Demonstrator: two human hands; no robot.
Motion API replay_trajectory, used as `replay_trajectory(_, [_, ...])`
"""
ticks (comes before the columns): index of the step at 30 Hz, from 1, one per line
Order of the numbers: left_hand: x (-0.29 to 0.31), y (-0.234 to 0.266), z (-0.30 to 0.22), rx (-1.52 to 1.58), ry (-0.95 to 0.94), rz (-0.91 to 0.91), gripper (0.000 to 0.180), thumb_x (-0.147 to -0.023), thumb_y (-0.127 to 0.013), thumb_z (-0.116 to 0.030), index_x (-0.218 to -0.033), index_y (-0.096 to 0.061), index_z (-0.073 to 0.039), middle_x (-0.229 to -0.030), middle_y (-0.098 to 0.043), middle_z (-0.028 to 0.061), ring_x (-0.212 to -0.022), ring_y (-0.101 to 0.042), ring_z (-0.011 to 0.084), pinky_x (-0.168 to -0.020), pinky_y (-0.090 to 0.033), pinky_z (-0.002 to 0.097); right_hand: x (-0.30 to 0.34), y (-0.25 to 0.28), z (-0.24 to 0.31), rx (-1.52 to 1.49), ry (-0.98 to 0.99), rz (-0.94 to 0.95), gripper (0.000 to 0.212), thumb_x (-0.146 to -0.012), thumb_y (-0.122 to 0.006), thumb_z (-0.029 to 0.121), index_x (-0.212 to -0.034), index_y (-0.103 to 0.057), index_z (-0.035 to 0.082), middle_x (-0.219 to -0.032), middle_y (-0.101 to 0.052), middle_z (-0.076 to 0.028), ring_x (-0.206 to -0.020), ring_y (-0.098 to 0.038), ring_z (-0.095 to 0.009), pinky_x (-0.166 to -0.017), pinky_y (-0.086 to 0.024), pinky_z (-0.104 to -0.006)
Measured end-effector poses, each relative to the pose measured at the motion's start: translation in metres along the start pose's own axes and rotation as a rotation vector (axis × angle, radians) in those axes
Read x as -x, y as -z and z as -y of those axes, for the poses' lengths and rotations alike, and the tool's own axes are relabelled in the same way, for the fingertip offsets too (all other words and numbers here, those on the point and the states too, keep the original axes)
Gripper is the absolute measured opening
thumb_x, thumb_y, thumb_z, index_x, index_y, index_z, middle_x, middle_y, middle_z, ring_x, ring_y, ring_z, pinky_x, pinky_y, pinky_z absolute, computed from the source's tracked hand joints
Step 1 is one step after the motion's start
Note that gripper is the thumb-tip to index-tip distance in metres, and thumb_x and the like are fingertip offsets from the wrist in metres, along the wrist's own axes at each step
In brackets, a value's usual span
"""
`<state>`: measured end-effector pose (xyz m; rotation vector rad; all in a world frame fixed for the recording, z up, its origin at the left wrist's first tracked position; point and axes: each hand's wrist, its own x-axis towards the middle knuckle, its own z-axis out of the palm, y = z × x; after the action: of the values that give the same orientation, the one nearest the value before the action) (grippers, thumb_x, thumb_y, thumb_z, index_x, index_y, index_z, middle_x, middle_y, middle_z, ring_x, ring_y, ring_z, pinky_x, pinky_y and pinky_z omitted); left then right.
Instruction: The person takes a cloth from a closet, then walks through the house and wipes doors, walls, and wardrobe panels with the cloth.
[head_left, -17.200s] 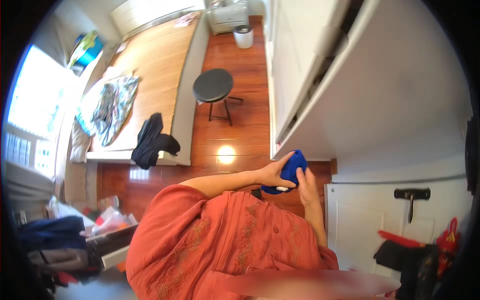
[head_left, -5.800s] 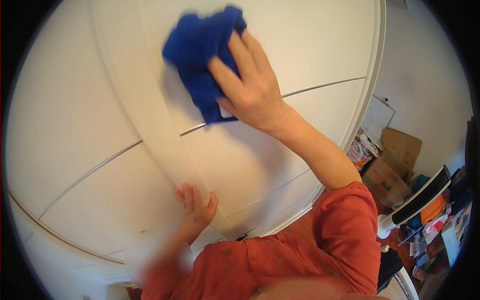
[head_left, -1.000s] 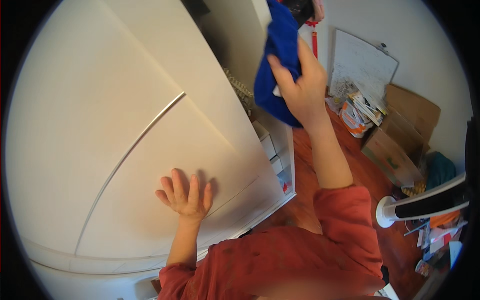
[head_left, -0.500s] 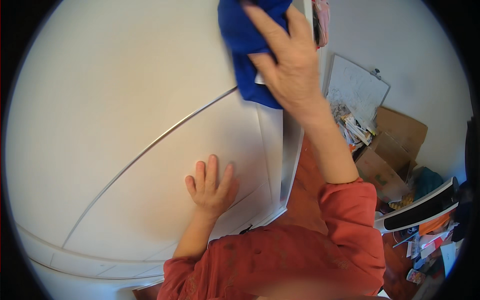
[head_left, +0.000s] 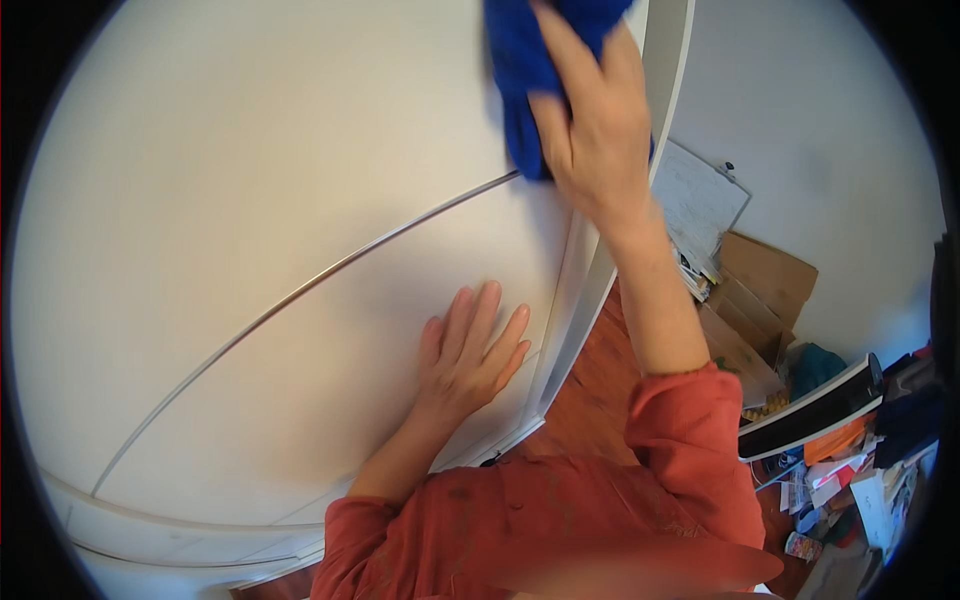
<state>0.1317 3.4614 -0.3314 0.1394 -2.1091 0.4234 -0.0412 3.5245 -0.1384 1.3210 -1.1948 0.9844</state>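
A white wardrobe door point(head_left: 250, 150) filled the left, crossed by a thin metal trim strip point(head_left: 300, 290). Below the strip, toward the door's right edge, the left hand point(head_left: 468, 365) lay open and fingers spread, gripping nothing, probably to brace the body. Above it, at the door's upper right edge, a blue cloth point(head_left: 520, 60) covered the strip's end. The right hand point(head_left: 605, 135) had closed partway over it, thumb and fingers parted, seemingly to keep it flat; the fingertips were unclear. Farther right, a whiteboard point(head_left: 695, 200) leaned by the wall, apparently for support, near an open cardboard box point(head_left: 738, 350).
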Motion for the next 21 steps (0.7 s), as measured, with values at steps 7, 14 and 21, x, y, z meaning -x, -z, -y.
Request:
replay_trajectory(7, [0.001,-0.008,0.007,0.148,-0.049,-0.188,0.044,-0.083,-0.066,-0.039,-0.121,-0.059,-0.018,-0.133,-0.052,0.0185,-0.116,-0.053,0.0365,-0.083,-0.04,0.0458,0.106,-0.004,0.038,-0.016,-0.175,0.146,0.051,-0.067,-0.06,0.004,-0.117,-0.059,-0.004,-0.136,-0.04,-0.032,-0.127,-0.037,-0.051,-0.109,-0.029,-0.0512])
replay_trajectory(14, [0.004,-0.015,0.003,0.16,-0.048,-0.254,0.05,-0.085,-0.063,-0.04,-0.129,-0.051,-0.017,-0.132,-0.052,0.0202,-0.117,-0.051,0.0416,-0.084,-0.041,0.0481,0.087,-0.001,0.031,0.058,-0.087,0.075,0.049,-0.073,-0.053,-0.001,-0.122,-0.054,-0.007,-0.127,-0.046,-0.034,-0.121,-0.043,-0.051,-0.105,-0.034,-0.0464])
replay_trajectory(21, [0.003,-0.013,0.0,0.093,-0.013,-0.159,0.052,-0.08,-0.07,-0.038,-0.123,-0.053,-0.015,-0.133,-0.05,0.0237,-0.121,-0.048,0.0431,-0.093,-0.038,0.0515,0.038,-0.003,0.019,-0.054,-0.077,-0.033,0.052,-0.067,-0.059,-0.003,-0.119,-0.059,0.001,-0.123,-0.051,-0.026,-0.112,-0.052,-0.044,-0.095,-0.044,-0.0447])
